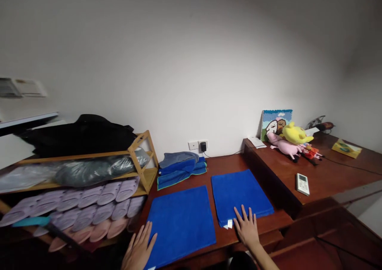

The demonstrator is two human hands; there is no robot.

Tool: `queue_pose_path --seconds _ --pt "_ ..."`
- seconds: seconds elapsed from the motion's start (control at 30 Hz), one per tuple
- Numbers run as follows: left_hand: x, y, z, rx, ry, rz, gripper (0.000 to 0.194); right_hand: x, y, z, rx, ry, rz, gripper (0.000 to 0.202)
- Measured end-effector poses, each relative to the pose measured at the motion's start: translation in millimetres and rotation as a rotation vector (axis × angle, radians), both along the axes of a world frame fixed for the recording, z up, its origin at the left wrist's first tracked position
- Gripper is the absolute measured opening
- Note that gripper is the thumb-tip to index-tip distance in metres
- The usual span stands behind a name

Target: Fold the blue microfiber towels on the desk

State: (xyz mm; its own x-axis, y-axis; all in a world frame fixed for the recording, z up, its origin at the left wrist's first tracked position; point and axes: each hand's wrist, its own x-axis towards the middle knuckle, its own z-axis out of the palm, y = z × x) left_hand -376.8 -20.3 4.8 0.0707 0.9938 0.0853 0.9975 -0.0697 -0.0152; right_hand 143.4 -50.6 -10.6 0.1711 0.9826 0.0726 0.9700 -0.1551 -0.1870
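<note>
Two blue cloths lie flat on the reddish-brown desk. My left hand (pixel 138 247) is at the left edge of the left blue cloth (pixel 182 222), fingers stretched out. On the front edge of the right blue cloth (pixel 240 192), beside a small white tag (pixel 229 224), rests my right hand (pixel 247 227) with its fingers spread. The right cloth shows several layers at its edge. Neither hand holds anything. Behind the left cloth, folded blue and grey cloths (pixel 180 168) are piled near the wall.
A wooden rack (pixel 147 178) with lilac and pink slippers (pixel 103 210) and a black bag (pixel 86 136) stands left. On the raised desk (pixel 280 170) at right are plush toys (pixel 294 134), a white remote (pixel 302 183) and a picture (pixel 276 121). A plug (pixel 203 146) sits in the wall socket.
</note>
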Motion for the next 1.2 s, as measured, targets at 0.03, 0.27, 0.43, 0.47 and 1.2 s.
queue_pose_path --seconds 0.03,0.27,0.43,0.47,1.2 --pt "2 0 0.8 0.031 -0.025 -0.008 0.07 -1 -6 3.5 0.001 0.002 -0.001 0.057" --pt "14 -38 24.6 0.231 -0.228 -0.083 0.047 -35 -35 48.7 0.155 0.091 0.167 0.044" --pt "4 -81 20.4 0.204 -0.316 -0.153 0.034 -93 -67 38.0 0.155 0.222 0.491 0.05" --pt "1 -87 16.2 0.201 -0.32 -0.165 0.038 -102 -71 31.9 0.155 0.21 0.508 0.055" --pt "17 -96 197.7 0.48 -0.662 -0.176 0.039 -49 -81 210.4 0.52 0.369 0.648 0.027"
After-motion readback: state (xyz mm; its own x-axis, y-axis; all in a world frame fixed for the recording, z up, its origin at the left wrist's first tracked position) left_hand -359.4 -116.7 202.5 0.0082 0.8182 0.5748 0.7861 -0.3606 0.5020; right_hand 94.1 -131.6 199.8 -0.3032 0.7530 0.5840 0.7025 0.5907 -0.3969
